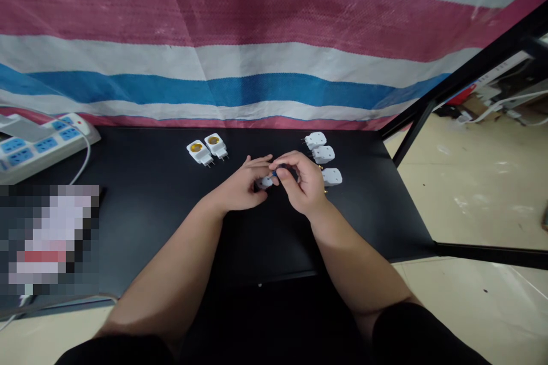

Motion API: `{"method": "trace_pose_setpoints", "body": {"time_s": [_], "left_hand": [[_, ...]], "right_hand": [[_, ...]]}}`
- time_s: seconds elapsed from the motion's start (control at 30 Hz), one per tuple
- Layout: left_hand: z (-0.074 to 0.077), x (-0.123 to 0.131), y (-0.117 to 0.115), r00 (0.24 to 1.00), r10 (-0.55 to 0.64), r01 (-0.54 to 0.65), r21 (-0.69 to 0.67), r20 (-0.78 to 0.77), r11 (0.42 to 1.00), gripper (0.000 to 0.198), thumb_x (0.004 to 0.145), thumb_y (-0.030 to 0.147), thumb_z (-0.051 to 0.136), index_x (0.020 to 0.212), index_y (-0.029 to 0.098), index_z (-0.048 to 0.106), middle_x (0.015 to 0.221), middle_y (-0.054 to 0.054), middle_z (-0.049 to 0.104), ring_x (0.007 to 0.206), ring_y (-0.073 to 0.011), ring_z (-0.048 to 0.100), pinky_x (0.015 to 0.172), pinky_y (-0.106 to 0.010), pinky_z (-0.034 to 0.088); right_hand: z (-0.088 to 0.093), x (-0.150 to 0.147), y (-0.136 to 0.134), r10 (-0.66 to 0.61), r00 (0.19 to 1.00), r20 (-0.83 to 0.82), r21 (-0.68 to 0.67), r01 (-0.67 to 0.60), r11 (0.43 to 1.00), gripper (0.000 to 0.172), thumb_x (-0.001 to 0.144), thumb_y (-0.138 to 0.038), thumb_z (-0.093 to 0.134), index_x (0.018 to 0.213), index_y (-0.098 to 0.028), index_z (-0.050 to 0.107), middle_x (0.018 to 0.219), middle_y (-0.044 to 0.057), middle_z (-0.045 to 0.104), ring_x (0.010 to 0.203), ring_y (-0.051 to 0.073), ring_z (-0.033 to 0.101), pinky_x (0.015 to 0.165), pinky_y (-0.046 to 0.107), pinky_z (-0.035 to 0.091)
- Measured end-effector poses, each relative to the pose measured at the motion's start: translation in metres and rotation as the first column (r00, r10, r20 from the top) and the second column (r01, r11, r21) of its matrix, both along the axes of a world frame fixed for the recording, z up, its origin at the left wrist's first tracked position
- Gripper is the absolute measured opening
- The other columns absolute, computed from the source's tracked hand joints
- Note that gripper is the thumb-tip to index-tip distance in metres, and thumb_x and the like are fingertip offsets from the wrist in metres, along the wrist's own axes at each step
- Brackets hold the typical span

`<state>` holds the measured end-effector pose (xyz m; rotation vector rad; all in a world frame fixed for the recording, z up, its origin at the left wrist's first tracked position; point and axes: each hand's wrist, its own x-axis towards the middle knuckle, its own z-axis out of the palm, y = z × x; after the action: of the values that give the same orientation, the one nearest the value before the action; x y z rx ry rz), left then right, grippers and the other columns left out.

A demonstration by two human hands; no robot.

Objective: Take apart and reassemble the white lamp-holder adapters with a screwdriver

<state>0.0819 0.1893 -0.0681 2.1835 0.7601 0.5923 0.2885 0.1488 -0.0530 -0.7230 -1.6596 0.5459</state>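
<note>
My left hand (244,185) and my right hand (302,179) meet over the middle of the black table (149,205). Between them they grip a small white plug adapter (264,182), mostly hidden by the fingers. My right hand's fingertips also pinch something small and dark at the adapter's top; I cannot tell what it is. Two white adapters with yellow centres (207,149) lie to the left of my hands. Three plain white adapters (323,155) lie in a column just right of my right hand.
A white power strip with blue sockets (40,145) lies at the table's far left, its cord running forward. A striped pink, white and blue tarp (257,40) hangs behind the table. A black frame bar (462,77) slants at the right over a pale floor.
</note>
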Motion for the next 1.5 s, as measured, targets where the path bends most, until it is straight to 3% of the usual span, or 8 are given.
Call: {"method": "trace_pose_setpoints", "body": {"time_s": [0.1, 0.2, 0.3, 0.47, 0.77, 0.97, 1.2, 1.5], "left_hand": [[-0.008, 0.005, 0.0, 0.998, 0.008, -0.011, 0.044, 0.058, 0.999, 0.018, 0.091, 0.025, 0.076, 0.11, 0.025, 0.077, 0.148, -0.012, 0.072, 0.161, -0.0409, 0.051, 0.138, -0.074, 0.031], [-0.016, 0.008, 0.002, 0.987, 0.104, -0.116, 0.102, 0.121, 0.988, 0.02, 0.101, 0.033, 0.071, 0.12, 0.025, 0.075, 0.141, -0.013, 0.072, 0.154, -0.0346, 0.058, 0.137, -0.064, 0.04], [-0.021, 0.007, 0.004, 0.946, 0.287, -0.31, 0.149, 0.152, 0.939, 0.039, 0.096, 0.036, 0.08, 0.132, 0.025, 0.067, 0.139, -0.013, 0.067, 0.146, -0.034, 0.059, 0.133, -0.062, 0.044], [-0.024, 0.002, 0.006, 0.846, 0.525, -0.531, 0.062, 0.097, 0.845, 0.055, 0.081, 0.036, 0.091, 0.126, 0.025, 0.062, 0.123, -0.009, 0.06, 0.116, -0.0289, 0.061, 0.1, -0.046, 0.06], [-0.015, 0.002, 0.002, 0.958, 0.223, -0.212, -0.075, 0.181, 0.974, 0.068, 0.072, 0.016, 0.07, 0.137, 0.026, 0.053, 0.138, -0.011, 0.053, 0.129, -0.0295, 0.059, 0.111, -0.047, 0.055], [-0.015, 0.005, 0.0, 0.948, 0.318, -0.319, -0.011, -0.02, 0.948, 0.047, 0.085, 0.032, 0.076, 0.128, 0.024, 0.057, 0.125, -0.01, 0.06, 0.12, -0.0319, 0.058, 0.11, -0.055, 0.05], [-0.008, 0.0, 0.003, 0.968, 0.199, -0.156, -0.256, 0.151, 0.954, 0.067, 0.078, 0.03, 0.091, 0.134, 0.026, 0.055, 0.115, -0.003, 0.07, 0.101, -0.0216, 0.07, 0.091, -0.038, 0.055], [0.001, -0.004, 0.004, 0.984, 0.117, -0.073, -0.287, 0.137, 0.955, 0.055, 0.071, 0.033, 0.1, 0.115, 0.023, 0.069, 0.106, -0.001, 0.071, 0.098, -0.0234, 0.069, 0.086, -0.036, 0.056]], "right_hand": [[-0.001, 0.0, 0.001, -0.023, 1.0, 0.001, 0.001, 0.023, 1.0, 0.009, 0.111, -0.028, 0.066, 0.118, -0.028, 0.073, 0.105, 0.005, 0.079, 0.09, 0.021, 0.074, 0.079, 0.039, 0.061], [-0.002, 0.0, 0.001, -0.023, 1.0, 0.006, -0.011, 0.023, 1.0, 0.011, 0.112, -0.032, 0.066, 0.12, -0.029, 0.072, 0.106, 0.005, 0.079, 0.09, 0.021, 0.075, 0.079, 0.04, 0.062], [-0.002, 0.0, 0.002, -0.042, 0.999, 0.023, -0.019, 0.043, 0.999, 0.011, 0.112, -0.035, 0.066, 0.119, -0.028, 0.072, 0.108, 0.006, 0.081, 0.091, 0.02, 0.076, 0.077, 0.039, 0.062], [-0.004, -0.001, 0.003, -0.044, 0.999, 0.016, -0.029, 0.044, 0.999, 0.012, 0.112, -0.034, 0.065, 0.119, -0.027, 0.072, 0.11, 0.006, 0.082, 0.091, 0.02, 0.076, 0.078, 0.038, 0.062], [-0.005, -0.003, 0.003, -0.048, 0.999, -0.019, -0.054, 0.047, 0.997, 0.014, 0.112, -0.039, 0.067, 0.115, -0.027, 0.072, 0.103, 0.005, 0.081, 0.088, 0.02, 0.076, 0.077, 0.039, 0.061], [-0.005, -0.003, 0.002, -0.055, 0.998, -0.001, -0.021, 0.055, 0.998, 0.01, 0.112, -0.036, 0.068, 0.114, -0.028, 0.072, 0.101, 0.004, 0.081, 0.087, 0.02, 0.076, 0.077, 0.038, 0.061], [-0.004, -0.003, 0.002, -0.047, 0.999, -0.011, -0.01, 0.047, 0.999, 0.009, 0.111, -0.034, 0.068, 0.115, -0.027, 0.073, 0.1, 0.003, 0.08, 0.085, 0.019, 0.074, 0.074, 0.037, 0.06], [0.004, 0.0, 0.0, 0.011, 1.0, 0.025, -0.005, -0.011, 1.0, 0.015, 0.114, -0.035, 0.062, 0.118, -0.028, 0.075, 0.101, 0.005, 0.081, 0.089, 0.021, 0.075, 0.079, 0.04, 0.062]]}}
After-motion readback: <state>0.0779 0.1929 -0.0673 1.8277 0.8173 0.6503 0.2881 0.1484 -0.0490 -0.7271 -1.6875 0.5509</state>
